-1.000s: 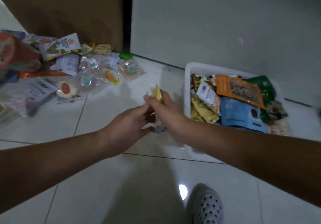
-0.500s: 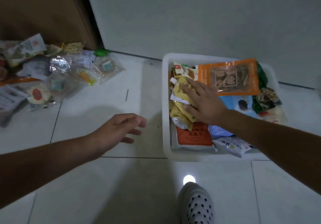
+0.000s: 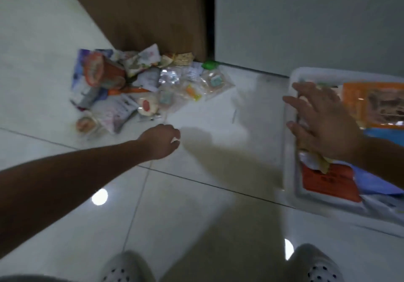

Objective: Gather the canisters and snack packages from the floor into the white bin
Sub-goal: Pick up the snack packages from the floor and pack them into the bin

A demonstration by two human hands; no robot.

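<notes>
A: Right hand (image 3: 323, 120)?
B: Fingers (image 3: 312, 93) straight, spread wide, palm down on packets in the bin (image 3: 317, 71). A yellow packet (image 3: 321, 164) shows under the wrist.
A: Left hand (image 3: 159, 143)?
B: Fingers loosely curled, nothing seen in them. It hangs over tile, near the pile (image 3: 131, 85), apart from it.
A: Bin, pile?
B: Bin on floor, right side. Pile by the door, well apart.

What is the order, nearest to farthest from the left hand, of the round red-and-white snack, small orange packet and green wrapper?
Head view, from the left hand:
1. round red-and-white snack, just ahead
2. small orange packet, farther right
3. green wrapper, at the back
</notes>
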